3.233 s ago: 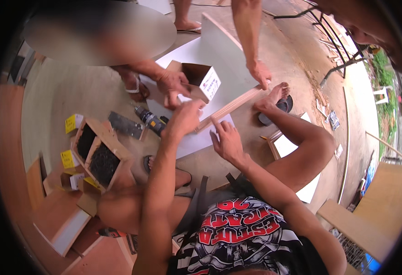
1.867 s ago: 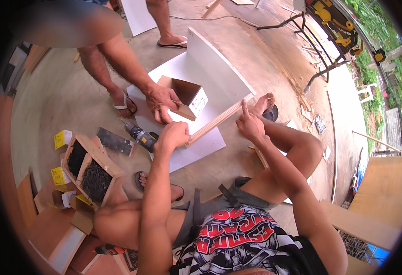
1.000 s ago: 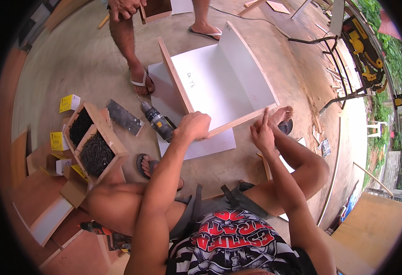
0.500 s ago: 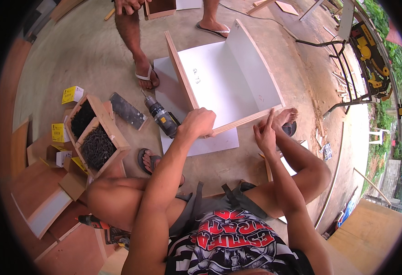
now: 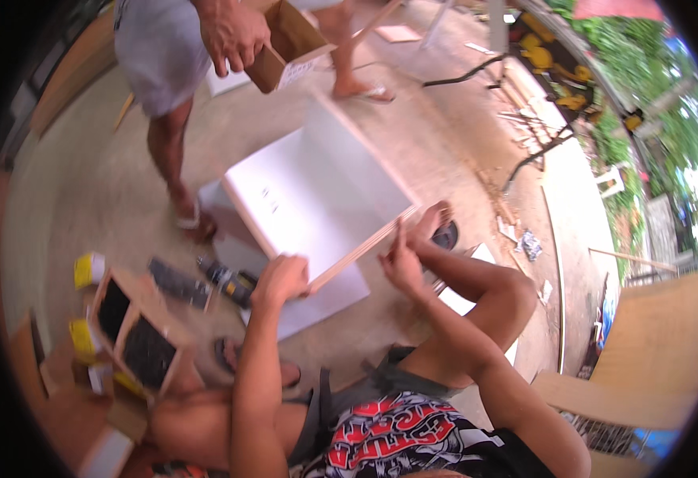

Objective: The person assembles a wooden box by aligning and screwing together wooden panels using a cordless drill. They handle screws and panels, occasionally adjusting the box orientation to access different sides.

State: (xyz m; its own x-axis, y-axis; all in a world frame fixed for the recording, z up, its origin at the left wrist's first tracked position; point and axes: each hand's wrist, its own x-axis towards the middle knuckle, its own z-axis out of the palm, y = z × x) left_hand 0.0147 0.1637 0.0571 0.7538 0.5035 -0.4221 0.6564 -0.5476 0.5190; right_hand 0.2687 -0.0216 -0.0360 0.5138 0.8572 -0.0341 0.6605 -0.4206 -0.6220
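Note:
A three-sided open box of white-faced boards (image 5: 329, 179) with bare wood edges stands tilted in front of me, dark marks written inside it. My left hand (image 5: 283, 279) is closed over its near left corner. At its near right corner, my right hand (image 5: 403, 264) has the index finger stretched toward the board edge, holding nothing that I can see; the hand is blurred. Beneath the box lies a flat white panel (image 5: 329, 301) on the concrete floor. Just left of my left hand lies a cordless drill (image 5: 229, 283).
Opposite, a co-worker's hand (image 5: 233, 36) is at a small wooden box (image 5: 297, 48). To my left are a two-part wooden screw tray (image 5: 170, 358), yellow cartons (image 5: 88, 271) and a dark flat strip (image 5: 179, 283). A black-legged stand (image 5: 536, 151) is far right.
My view has tilted up and turned, so the scene sits lower and leftward. More of the co-worker and their wooden box shows. Both my hands stay at the white box's near corners.

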